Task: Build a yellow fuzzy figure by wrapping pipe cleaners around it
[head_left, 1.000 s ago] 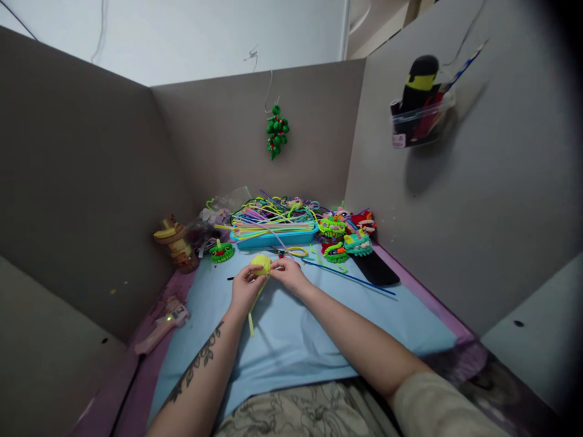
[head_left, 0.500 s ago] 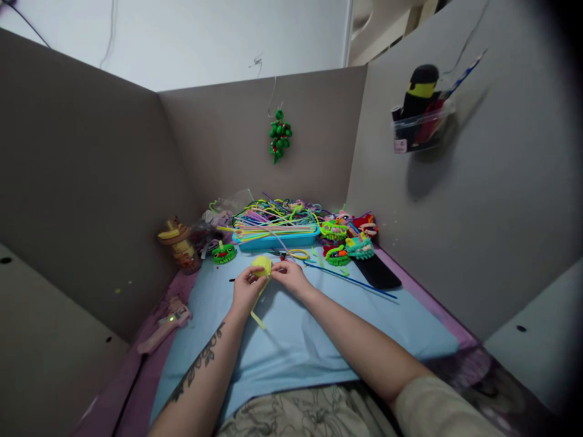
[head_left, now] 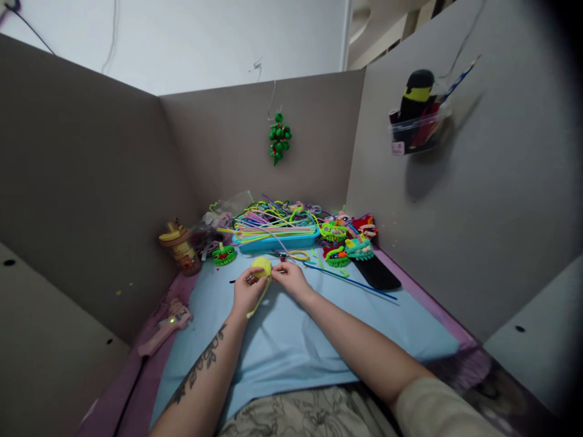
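Observation:
A rounded yellow pipe-cleaner piece (head_left: 261,264) is held above the blue cloth in the middle of the head view. My left hand (head_left: 248,290) is closed round its lower left side. At its right edge, the fingertips of my right hand (head_left: 289,277) are pinched together against the yellow work. A loose yellow strand (head_left: 257,304) hangs from it below my left fingers, its end near the left wrist. What exactly lies between the right fingertips is too small to see.
Behind my hands stands a blue tray (head_left: 277,244) heaped with coloured pipe cleaners. Finished fuzzy figures (head_left: 359,247) sit at right beside a black phone-like slab (head_left: 378,274). A pink glue gun (head_left: 166,331) lies at left near a cup (head_left: 182,249). Grey panels (head_left: 273,182) enclose the table.
The loose yellow strand has swung left and upward, its end now close to my left wrist. Both hands keep nearly the same place and hold.

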Tool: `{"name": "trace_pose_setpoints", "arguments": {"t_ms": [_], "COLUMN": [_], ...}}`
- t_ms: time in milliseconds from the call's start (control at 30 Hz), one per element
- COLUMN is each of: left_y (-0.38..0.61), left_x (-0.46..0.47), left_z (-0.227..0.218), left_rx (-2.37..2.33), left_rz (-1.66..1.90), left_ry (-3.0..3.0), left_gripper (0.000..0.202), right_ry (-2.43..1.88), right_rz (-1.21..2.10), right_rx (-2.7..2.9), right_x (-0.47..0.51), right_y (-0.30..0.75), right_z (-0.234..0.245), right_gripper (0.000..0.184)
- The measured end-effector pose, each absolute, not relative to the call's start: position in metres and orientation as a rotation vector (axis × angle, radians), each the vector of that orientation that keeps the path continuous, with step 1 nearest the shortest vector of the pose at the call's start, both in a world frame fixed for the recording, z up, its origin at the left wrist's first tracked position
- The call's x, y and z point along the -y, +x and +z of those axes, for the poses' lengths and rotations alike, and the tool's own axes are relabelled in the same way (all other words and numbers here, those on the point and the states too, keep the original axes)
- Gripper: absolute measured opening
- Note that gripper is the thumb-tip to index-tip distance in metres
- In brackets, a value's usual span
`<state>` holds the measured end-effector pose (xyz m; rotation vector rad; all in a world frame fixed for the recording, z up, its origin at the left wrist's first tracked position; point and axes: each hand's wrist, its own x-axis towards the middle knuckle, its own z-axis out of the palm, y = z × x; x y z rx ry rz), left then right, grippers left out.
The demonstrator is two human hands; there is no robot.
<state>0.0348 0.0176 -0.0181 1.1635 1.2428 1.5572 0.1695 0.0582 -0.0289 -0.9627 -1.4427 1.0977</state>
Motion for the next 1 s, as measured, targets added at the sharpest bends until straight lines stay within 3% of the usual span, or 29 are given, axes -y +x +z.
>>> {"name": "trace_pose_setpoints", "arguments": {"t_ms": [500, 733, 1000], "left_y": [0.037, 0.039, 0.033], "left_x": [-0.013, -0.013, -0.016], "left_z": [-0.013, -0.013, -0.015], "left_rx": [-1.263, -1.29, -1.147], "left_rz": [1.541, 1.534, 1.506], "left_ry": [1.193, 1.183, 1.053], "left_gripper": [0.034, 0.035, 0.036], "right_ry": [-0.674, -0.862, -0.827], "right_rz": [1.266, 1.124, 1.178], "right_rx": [1.426, 1.474, 1.494], "right_x": [-0.059, -0.061, -0.061], "right_y": [0.171, 0.172, 0.171], "right_z": [-0.032, -0.035, -0.038], "right_gripper": [0.017, 0.017, 0.02]}}
